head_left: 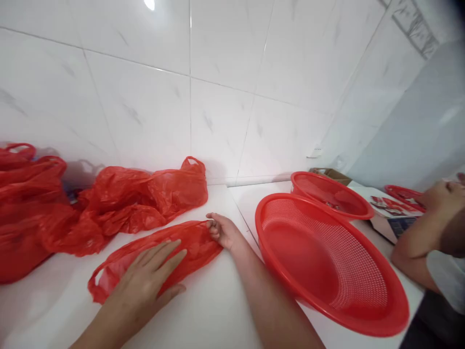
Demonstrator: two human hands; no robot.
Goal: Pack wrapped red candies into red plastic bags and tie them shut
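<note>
A thin red plastic bag (196, 242) lies stretched out flat on the white table, with a handle loop at its left end. My left hand (145, 276) rests over the bag's middle, its fingers extended and palm down. At the bag's right end, my right hand (221, 230) has its fingers curled and pinches the edge of the plastic. Just to the right of my right forearm stands a large red plastic basket (301, 261) with perforated sides; nothing shows inside it.
Crumpled red bags (145, 194) and fuller red bags (25, 208) line the left back by the tiled wall. A second red basket (330, 194) holds small items. A cardboard box (332, 175) is behind it. At right, another person's arm (417, 237) leans near a further red basket (403, 196).
</note>
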